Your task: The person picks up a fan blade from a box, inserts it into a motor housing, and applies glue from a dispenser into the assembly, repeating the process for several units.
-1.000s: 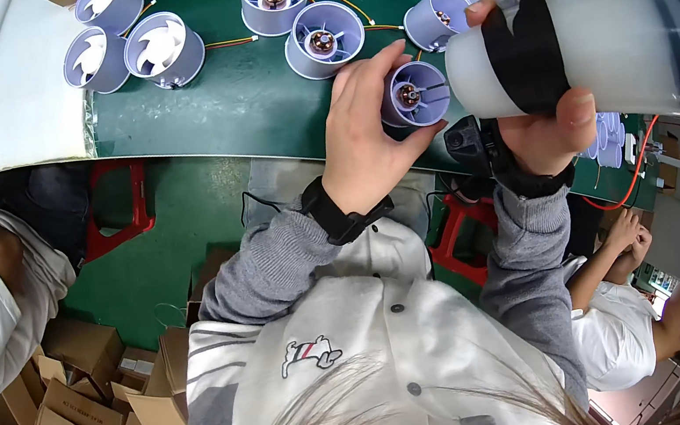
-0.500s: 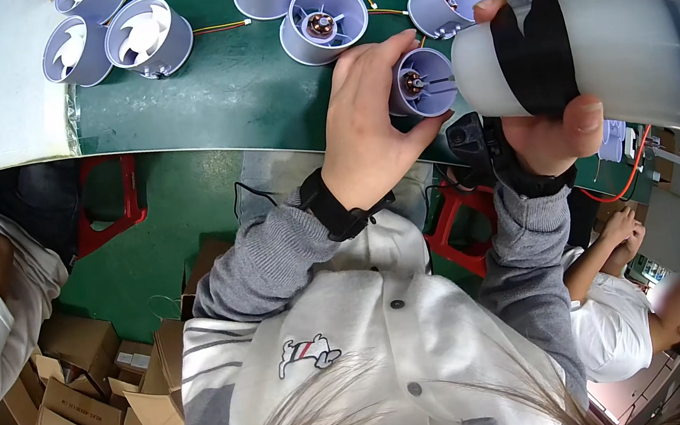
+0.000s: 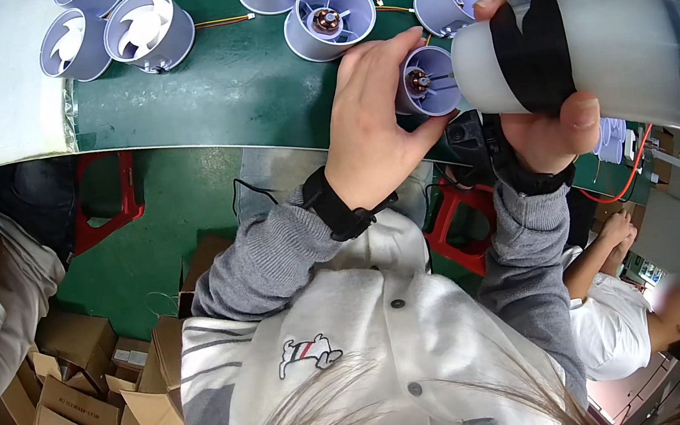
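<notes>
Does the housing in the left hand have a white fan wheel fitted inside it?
No, the purple housing in the left hand shows its copper-coloured core exposed, without white blades.

Between the left fingers, the fan housing looks smooth, satiny plastic, its motor core coppery metal. Within the right fingers, the cylinder is milky, smooth plastic under black tape. Beyond the fingers, the counter is smooth, faintly glossy; behind them, the sleeve is knitted cloth.
</notes>
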Action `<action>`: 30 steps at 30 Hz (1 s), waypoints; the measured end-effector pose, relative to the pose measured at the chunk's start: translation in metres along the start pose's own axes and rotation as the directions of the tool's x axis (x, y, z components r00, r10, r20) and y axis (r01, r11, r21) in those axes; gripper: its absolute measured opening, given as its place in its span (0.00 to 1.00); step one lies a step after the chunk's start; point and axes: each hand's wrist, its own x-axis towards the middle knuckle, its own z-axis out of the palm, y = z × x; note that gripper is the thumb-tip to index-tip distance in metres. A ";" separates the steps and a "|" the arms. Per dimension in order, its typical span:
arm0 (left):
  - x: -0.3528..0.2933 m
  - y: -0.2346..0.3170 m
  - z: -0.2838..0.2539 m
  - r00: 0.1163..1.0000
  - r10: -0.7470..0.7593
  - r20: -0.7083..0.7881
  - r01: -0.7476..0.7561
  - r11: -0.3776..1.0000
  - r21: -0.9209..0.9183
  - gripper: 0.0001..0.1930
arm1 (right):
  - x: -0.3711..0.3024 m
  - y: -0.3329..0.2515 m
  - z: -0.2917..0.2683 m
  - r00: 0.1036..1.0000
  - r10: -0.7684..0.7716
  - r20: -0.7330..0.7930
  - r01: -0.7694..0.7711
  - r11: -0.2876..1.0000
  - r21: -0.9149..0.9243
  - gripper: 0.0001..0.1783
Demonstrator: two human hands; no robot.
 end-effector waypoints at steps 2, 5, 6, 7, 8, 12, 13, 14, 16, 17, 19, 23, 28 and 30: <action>0.000 0.000 0.000 1.000 0.001 0.000 -0.001 1.000 -0.001 0.36 | 0.000 -0.002 0.006 0.999 0.006 0.031 -0.005 1.000 -0.026 0.48; -0.001 0.000 0.001 0.999 -0.030 0.014 0.032 0.993 -0.109 0.37 | 0.001 -0.003 0.008 0.999 0.008 0.045 -0.006 0.999 -0.039 0.47; -0.001 0.000 0.001 0.999 -0.031 0.013 0.033 0.993 -0.109 0.37 | 0.002 -0.004 0.008 0.999 0.007 0.044 -0.005 0.999 -0.040 0.47; -0.001 0.000 0.000 1.000 -0.023 0.003 0.023 0.997 -0.079 0.36 | 0.002 -0.003 0.009 0.999 0.007 0.044 -0.005 0.999 -0.039 0.47; 0.000 0.001 -0.001 1.000 -0.014 -0.006 0.014 0.999 -0.050 0.36 | 0.002 -0.003 0.009 0.999 0.006 0.042 -0.004 0.999 -0.041 0.47; -0.001 0.002 0.000 0.999 -0.031 -0.008 0.030 0.996 -0.083 0.36 | 0.001 -0.002 0.008 0.999 -0.003 0.053 0.005 0.999 -0.036 0.47; -0.002 0.003 0.000 0.999 -0.044 -0.004 0.043 0.993 -0.113 0.36 | 0.001 -0.002 0.008 0.998 0.006 0.058 -0.004 0.999 -0.035 0.47; -0.002 0.003 -0.001 0.999 -0.043 -0.004 0.043 0.993 -0.113 0.36 | 0.000 -0.003 0.007 0.998 0.015 0.062 -0.013 0.999 -0.035 0.46; -0.001 0.002 -0.001 1.000 -0.023 -0.013 0.022 0.995 -0.101 0.36 | 0.000 -0.003 0.008 0.998 0.024 0.066 -0.022 0.999 -0.034 0.46; -0.001 0.002 -0.001 1.000 -0.012 -0.016 0.011 0.995 -0.094 0.36 | 0.000 -0.003 0.009 0.999 0.019 0.046 -0.020 1.000 0.005 0.47; -0.002 0.002 -0.002 1.000 -0.005 -0.023 0.003 0.997 -0.072 0.35 | 0.000 -0.002 0.010 1.000 0.013 0.005 -0.013 0.997 0.082 0.50; -0.001 0.002 -0.004 0.999 0.010 -0.040 -0.011 1.000 -0.029 0.35 | 0.000 -0.003 0.010 1.000 0.020 0.005 -0.021 0.997 0.077 0.50; -0.001 0.003 -0.005 0.999 0.006 -0.035 -0.007 0.999 -0.033 0.35 | 0.001 -0.004 0.009 0.998 0.008 0.067 -0.005 0.999 -0.041 0.47; 0.001 0.005 -0.005 0.999 0.004 -0.034 -0.005 0.999 -0.035 0.35 | 0.002 -0.006 0.009 0.997 0.021 0.072 -0.017 0.998 -0.066 0.48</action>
